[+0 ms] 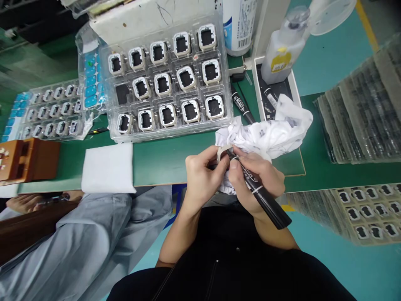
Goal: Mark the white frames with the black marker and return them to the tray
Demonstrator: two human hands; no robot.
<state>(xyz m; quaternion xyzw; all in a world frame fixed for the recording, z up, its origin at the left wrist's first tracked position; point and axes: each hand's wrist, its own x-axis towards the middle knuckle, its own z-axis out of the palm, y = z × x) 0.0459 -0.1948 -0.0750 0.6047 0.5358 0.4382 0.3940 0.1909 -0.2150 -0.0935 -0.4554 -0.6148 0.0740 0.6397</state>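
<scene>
The left hand [202, 177] pinches a pale frame [220, 152]; the right hand [266, 170], close beside it, grips a black marker pen [267, 200], its tip pointing toward the frame.

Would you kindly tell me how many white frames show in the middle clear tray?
14 white frames show in the clear tray: five in the far row, four in the middle row beside a frameless pocket, five in the near row. Any beneath would be hidden.
</scene>
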